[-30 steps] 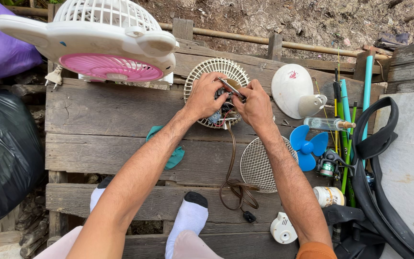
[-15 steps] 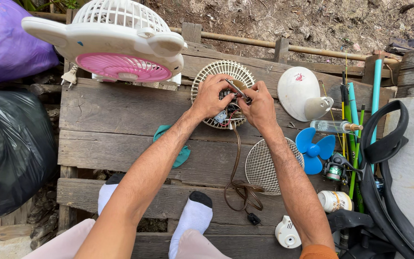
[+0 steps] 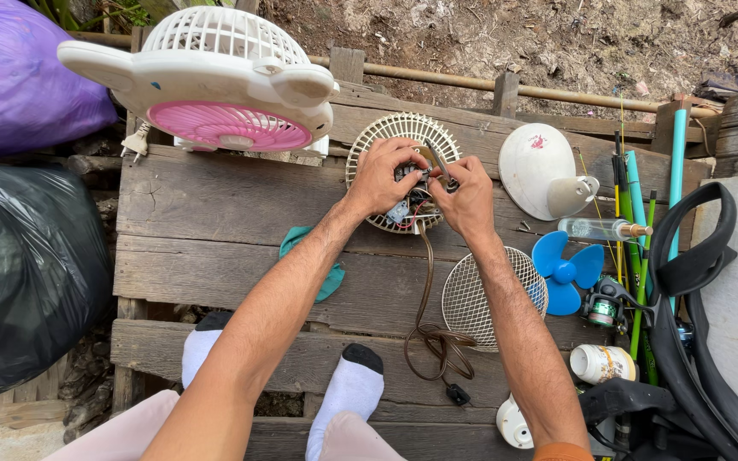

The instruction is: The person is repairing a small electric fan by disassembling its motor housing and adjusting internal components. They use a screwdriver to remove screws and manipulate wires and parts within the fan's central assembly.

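A round cream fan housing [image 3: 379,137] with its motor and wires exposed lies on the wooden platform [image 3: 215,213]. My left hand [image 3: 383,177] grips the motor part in the middle of it. My right hand [image 3: 465,198] holds a thin metal tool [image 3: 439,160], its tip down among the wires beside the left fingers. A brown power cord [image 3: 427,316] runs from the housing toward me and coils near my feet.
A white and pink fan [image 3: 215,85] sits at the back left. A wire grille [image 3: 480,299], blue fan blade [image 3: 564,271], white dome cover [image 3: 540,166], small bottle [image 3: 600,228], green rods [image 3: 635,256], white can [image 3: 601,364]. Black bag [image 3: 19,273] and purple bag [image 3: 19,77] left.
Both hands stay on the fan housing with only slight finger movement. The view has shifted a little, so everything sits lower and further right in the frame.
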